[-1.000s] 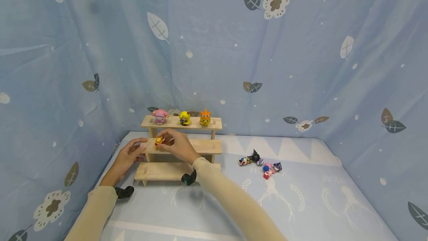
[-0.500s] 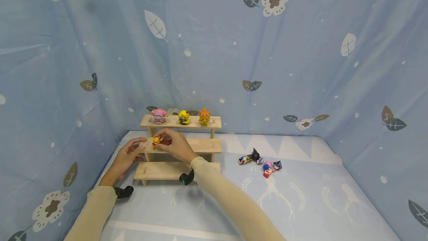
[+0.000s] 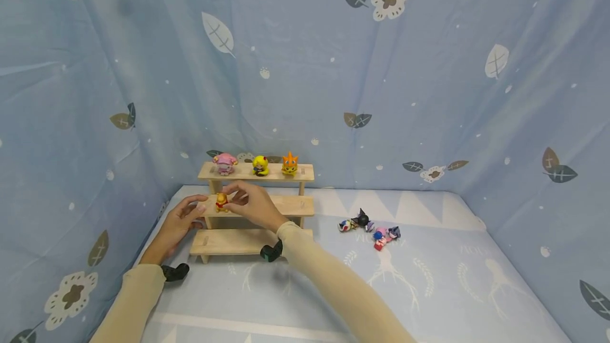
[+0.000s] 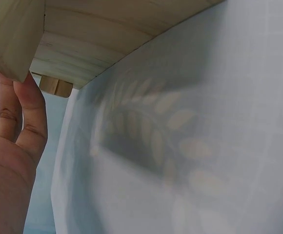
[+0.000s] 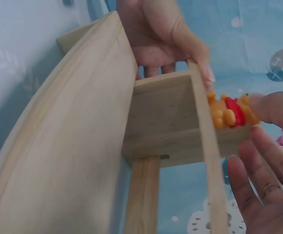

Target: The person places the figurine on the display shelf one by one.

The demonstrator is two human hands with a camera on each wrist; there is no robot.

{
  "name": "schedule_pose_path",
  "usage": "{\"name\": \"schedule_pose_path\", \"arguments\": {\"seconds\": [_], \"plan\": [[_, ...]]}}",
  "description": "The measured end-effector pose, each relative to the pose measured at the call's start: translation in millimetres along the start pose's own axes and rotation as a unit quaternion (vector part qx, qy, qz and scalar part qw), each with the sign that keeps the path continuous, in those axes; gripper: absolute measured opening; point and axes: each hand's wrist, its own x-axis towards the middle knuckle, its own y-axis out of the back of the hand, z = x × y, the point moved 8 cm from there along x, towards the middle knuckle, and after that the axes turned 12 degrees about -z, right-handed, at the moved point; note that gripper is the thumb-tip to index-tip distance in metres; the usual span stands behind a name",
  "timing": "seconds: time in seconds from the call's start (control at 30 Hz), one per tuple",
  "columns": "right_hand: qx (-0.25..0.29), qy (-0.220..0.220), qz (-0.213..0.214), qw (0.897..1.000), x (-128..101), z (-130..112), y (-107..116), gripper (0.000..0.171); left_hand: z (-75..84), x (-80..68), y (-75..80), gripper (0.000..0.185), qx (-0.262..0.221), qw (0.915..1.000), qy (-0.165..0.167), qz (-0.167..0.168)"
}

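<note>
A yellow bear figurine (image 3: 221,202) in a red shirt stands upright near the left end of the middle board of a three-tier wooden display shelf (image 3: 252,241). My right hand (image 3: 254,206) pinches its head between thumb and index finger. In the right wrist view the thumb touches the bear's head (image 5: 251,109), with the other fingers spread below. At the left end of the same board, my left hand (image 3: 181,221) grips the edge, thumb above and fingers beneath. From the left wrist view, those fingers (image 4: 31,105) meet the board's underside.
Along the top board stand a pink figurine (image 3: 225,164), a yellow-haired figurine (image 3: 260,165) and an orange spiky figurine (image 3: 289,164). Several figurines lie on the cloth right of the shelf, including a black one (image 3: 362,219) and a red-and-blue one (image 3: 379,239). Patterned curtains enclose the back and sides.
The bear figurine, pinched by my right hand, has shifted slightly left on the middle board and turned to face front. My left hand has stayed at the board's end.
</note>
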Motion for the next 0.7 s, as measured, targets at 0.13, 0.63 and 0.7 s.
{"name": "schedule_pose_path", "arguments": {"seconds": [0.13, 0.63, 0.7], "plan": [[-0.007, 0.005, 0.001, 1.000, -8, -5, 12, 0.029, -0.8, 0.9, -0.3, 0.051, -0.001, 1.0000, -0.002, 0.001], [-0.017, 0.013, 0.009, 1.000, -58, -10, 56, 0.025, 2.6, 1.3, -0.5, 0.051, -0.002, 0.9999, -0.013, -0.008], [-0.022, 0.005, 0.011, 1.000, -67, -6, 61, 0.027, 1.8, 0.6, -0.5, 0.051, -0.004, 0.9999, -0.014, -0.009]]}}
